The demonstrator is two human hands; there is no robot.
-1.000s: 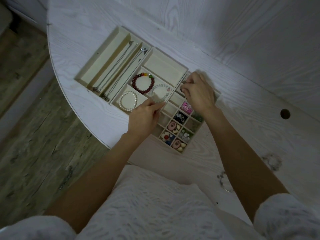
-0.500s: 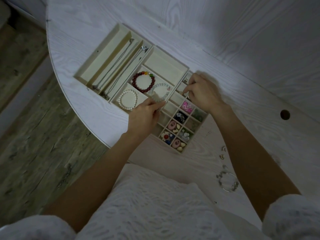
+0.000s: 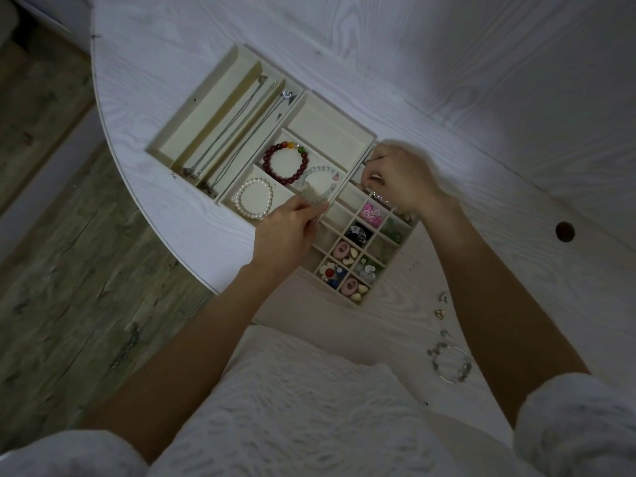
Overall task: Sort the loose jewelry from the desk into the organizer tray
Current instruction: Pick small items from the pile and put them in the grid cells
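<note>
The wooden organizer tray (image 3: pixel 330 132) lies on the white desk. Its long slots hold necklaces (image 3: pixel 237 132); square sections hold a dark red bead bracelet (image 3: pixel 285 163), a pearl bracelet (image 3: pixel 254 203) and a pale bead bracelet (image 3: pixel 321 182). Small cells at the right hold earrings and charms (image 3: pixel 347 256). My left hand (image 3: pixel 287 232) pinches the pale bracelet at its near edge. My right hand (image 3: pixel 402 179) hovers over the top small cells, fingers curled and pinching a small piece I cannot make out.
Loose jewelry lies on the desk at my right forearm: a thin beaded bangle (image 3: pixel 451 364) and small earrings (image 3: pixel 440 313). A cable hole (image 3: pixel 564 231) sits at the right. The desk's curved edge (image 3: pixel 144 201) drops to a wooden floor on the left.
My right hand has shifted slightly within the top small cells. My left hand has stayed on the pale bracelet. The view has tilted, so the loose jewelry on the right shows more.
</note>
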